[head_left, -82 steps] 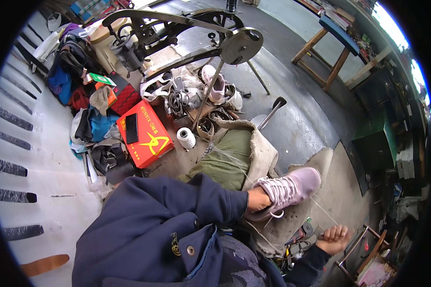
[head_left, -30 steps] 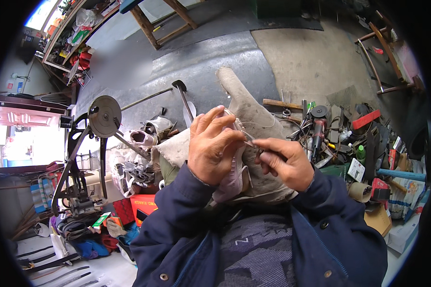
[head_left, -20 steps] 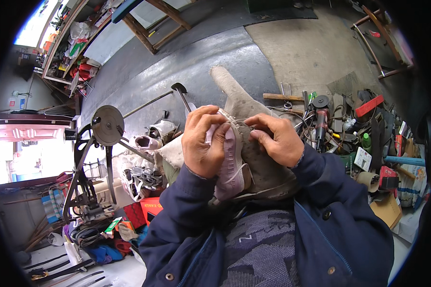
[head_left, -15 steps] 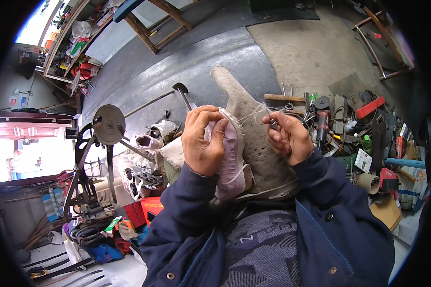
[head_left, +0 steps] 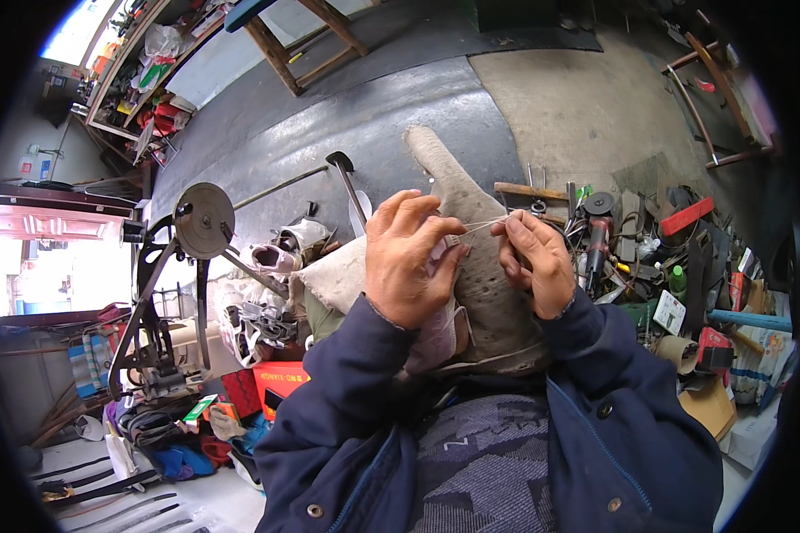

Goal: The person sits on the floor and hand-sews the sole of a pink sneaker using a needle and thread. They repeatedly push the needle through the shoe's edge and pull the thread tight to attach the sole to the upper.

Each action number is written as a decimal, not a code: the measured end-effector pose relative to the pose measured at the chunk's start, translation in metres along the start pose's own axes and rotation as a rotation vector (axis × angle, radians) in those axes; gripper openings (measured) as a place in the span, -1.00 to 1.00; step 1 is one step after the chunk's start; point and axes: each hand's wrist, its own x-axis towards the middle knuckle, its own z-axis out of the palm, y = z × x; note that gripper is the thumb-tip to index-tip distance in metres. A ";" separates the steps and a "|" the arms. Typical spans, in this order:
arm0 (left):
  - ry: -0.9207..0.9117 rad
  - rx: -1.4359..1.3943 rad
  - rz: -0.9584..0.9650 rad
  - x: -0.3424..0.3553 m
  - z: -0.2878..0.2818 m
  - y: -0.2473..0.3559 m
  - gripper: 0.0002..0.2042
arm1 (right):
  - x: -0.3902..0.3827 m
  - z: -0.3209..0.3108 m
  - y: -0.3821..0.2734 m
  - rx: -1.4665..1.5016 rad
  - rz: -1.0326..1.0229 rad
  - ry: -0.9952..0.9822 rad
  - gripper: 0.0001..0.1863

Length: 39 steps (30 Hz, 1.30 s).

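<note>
At the centre of the frame I hold a pale pink shoe (head_left: 437,330) on my lap, resting against the grey, pitted leather apron (head_left: 489,284) that runs up toward the top centre. A thin pale thread (head_left: 482,226) is stretched taut between my two hands, just above the shoe. My left hand (head_left: 409,262) is curled over the shoe's upper edge, fingers bent and pressing it steady, thumb and forefinger closed at the thread's left end. My right hand (head_left: 533,262) is closed in a pinch on the thread's other end; whether a needle sits in that pinch I cannot tell, it is too small to see. In my judgement the step in hand is hand-stitching, with a stitch being drawn tight. The next move would call for even tension on the thread, the shoe held firm against the apron, and a careful placing of the next stitch close beside this one. Outward from the work: to the right lies a heap of hand tools (head_left: 649,240) on the floor, with a red box (head_left: 716,348) among them. To the left stands a black iron machine with a round wheel (head_left: 203,220), more shoes (head_left: 271,258) piled at its foot, and an orange-red box (head_left: 280,384) below.
</note>
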 end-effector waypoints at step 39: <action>0.108 -0.078 -0.021 0.005 0.012 0.001 -0.86 | -0.001 -0.017 0.000 -0.236 -0.027 -0.003 -0.68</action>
